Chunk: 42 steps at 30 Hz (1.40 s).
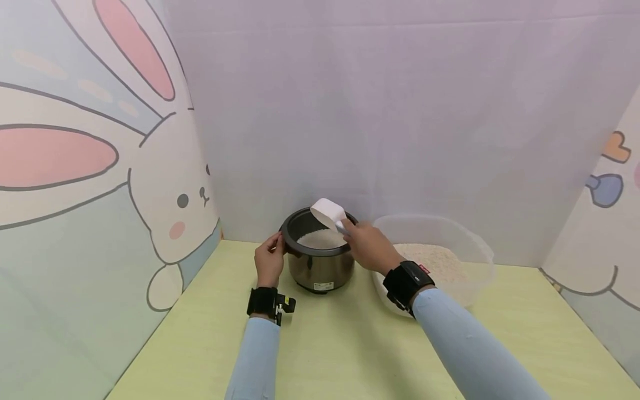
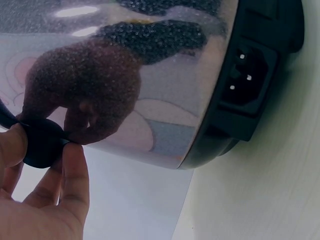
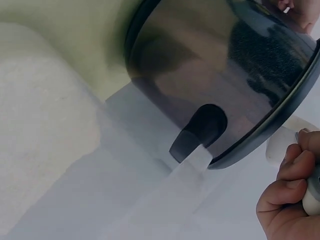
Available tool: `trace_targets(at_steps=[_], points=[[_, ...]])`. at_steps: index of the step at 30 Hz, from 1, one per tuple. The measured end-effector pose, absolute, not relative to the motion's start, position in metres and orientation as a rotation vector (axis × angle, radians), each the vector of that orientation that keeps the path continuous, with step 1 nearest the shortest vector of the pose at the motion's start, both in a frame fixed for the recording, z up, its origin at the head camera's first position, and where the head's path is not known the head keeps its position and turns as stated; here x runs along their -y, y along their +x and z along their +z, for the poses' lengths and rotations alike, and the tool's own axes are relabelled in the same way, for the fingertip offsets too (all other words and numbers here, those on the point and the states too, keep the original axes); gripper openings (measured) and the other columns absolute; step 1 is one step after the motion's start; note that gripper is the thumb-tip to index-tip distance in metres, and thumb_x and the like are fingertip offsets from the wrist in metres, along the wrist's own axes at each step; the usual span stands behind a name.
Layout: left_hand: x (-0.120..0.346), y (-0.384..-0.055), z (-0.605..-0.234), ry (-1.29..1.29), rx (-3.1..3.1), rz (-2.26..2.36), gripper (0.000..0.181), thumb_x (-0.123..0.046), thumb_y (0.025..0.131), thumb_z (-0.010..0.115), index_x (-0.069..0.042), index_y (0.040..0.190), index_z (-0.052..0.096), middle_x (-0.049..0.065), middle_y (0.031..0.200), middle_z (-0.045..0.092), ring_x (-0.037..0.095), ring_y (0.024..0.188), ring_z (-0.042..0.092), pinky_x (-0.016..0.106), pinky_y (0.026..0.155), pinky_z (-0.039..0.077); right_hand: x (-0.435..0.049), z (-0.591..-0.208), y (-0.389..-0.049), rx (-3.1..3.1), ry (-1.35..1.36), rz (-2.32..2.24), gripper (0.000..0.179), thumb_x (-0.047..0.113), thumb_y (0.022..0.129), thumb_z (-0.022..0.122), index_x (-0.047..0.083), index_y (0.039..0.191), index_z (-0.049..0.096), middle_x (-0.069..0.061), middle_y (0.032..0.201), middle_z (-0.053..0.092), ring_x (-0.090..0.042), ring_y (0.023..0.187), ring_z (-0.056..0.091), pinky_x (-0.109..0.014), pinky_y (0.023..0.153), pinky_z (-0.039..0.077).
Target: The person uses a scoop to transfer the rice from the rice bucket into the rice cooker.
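Note:
A silver rice cooker [image 1: 325, 269] with a black rim stands lidless on the table, white rice [image 1: 320, 239] inside it. My left hand [image 1: 269, 262] is at its left side; in the left wrist view, thumb and fingers pinch the black side handle [image 2: 44, 145]. Over the cooker's right rim, my right hand [image 1: 374, 247] grips a white scoop [image 1: 328, 212] by its handle. The scoop is tilted with its mouth toward the pot, and its inside is hidden. In the right wrist view, curled fingers [image 3: 290, 192] hold the scoop's handle beside the cooker.
Right of the cooker sits a translucent plastic tub [image 1: 425, 223] holding rice [image 1: 431, 260], partly under my right forearm. A power socket [image 2: 247, 77] shows on the cooker's side. Behind the yellow table [image 1: 320, 344] hangs a pale cloth [image 1: 400, 122]; cartoon-printed panels flank it.

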<state>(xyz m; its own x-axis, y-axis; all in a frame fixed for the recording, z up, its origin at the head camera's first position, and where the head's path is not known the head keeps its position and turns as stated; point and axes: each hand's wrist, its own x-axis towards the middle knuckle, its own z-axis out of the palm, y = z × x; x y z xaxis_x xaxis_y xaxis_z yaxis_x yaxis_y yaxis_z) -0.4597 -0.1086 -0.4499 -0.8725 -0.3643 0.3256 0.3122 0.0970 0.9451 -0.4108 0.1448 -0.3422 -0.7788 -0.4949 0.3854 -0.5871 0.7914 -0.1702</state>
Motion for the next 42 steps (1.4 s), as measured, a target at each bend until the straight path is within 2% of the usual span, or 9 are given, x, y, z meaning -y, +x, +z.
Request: trace_targets(at_steps=[7, 13, 20, 30, 42], points=[[0.11, -0.461, -0.451, 0.039, 1.891, -1.82, 0.024, -0.009, 0.103, 0.064, -0.001, 0.123, 0.074, 0.02, 0.111, 0.071, 0.027, 0.091, 0.072, 0.022, 0.079, 0.061, -0.152, -0.346, -0.412, 2.582, 0.862, 0.226, 0.042, 0.009, 0.104, 0.061, -0.003, 0.143, 0.052, -0.014, 0.082, 0.06, -0.031, 0.069, 0.062, -0.042, 0.057, 0.053], [0.11, -0.46, -0.451, 0.034, 1.888, -1.824, 0.024, -0.01, 0.102, 0.064, -0.002, 0.122, 0.074, 0.019, 0.114, 0.072, 0.026, 0.092, 0.071, 0.022, 0.078, 0.061, -0.162, -0.351, -0.413, 2.548, 0.878, 0.17, 0.043, 0.006, 0.102, 0.063, -0.003, 0.142, 0.053, -0.014, 0.087, 0.062, -0.029, 0.066, 0.063, -0.041, 0.057, 0.054], [0.11, -0.458, -0.449, 0.043, 1.903, -1.819, 0.024, -0.011, 0.103, 0.064, -0.002, 0.123, 0.074, 0.018, 0.114, 0.073, 0.026, 0.094, 0.07, 0.021, 0.078, 0.061, -0.177, -0.35, -0.41, 2.52, 0.86, 0.076, 0.044, 0.005, 0.102, 0.062, -0.006, 0.144, 0.052, -0.016, 0.089, 0.062, -0.024, 0.059, 0.054, -0.036, 0.053, 0.049], [0.111, -0.457, -0.45, 0.065, 1.917, -1.817, 0.026, -0.012, 0.104, 0.062, -0.003, 0.126, 0.073, 0.019, 0.116, 0.072, 0.028, 0.097, 0.07, 0.021, 0.079, 0.061, -0.207, -0.344, -0.417, 2.591, 0.711, 0.157, 0.043, 0.006, 0.103, 0.062, -0.005, 0.142, 0.05, -0.017, 0.087, 0.062, -0.027, 0.063, 0.059, -0.041, 0.057, 0.054], [0.11, -0.458, -0.449, 0.044, 1.907, -1.819, 0.025, -0.009, 0.104, 0.063, -0.002, 0.125, 0.073, 0.019, 0.113, 0.073, 0.027, 0.096, 0.07, 0.02, 0.078, 0.061, -0.256, -0.343, -0.411, 2.688, 0.646, 0.057, 0.042, 0.002, 0.102, 0.059, -0.009, 0.142, 0.05, -0.021, 0.087, 0.06, -0.026, 0.058, 0.051, -0.038, 0.052, 0.047]])
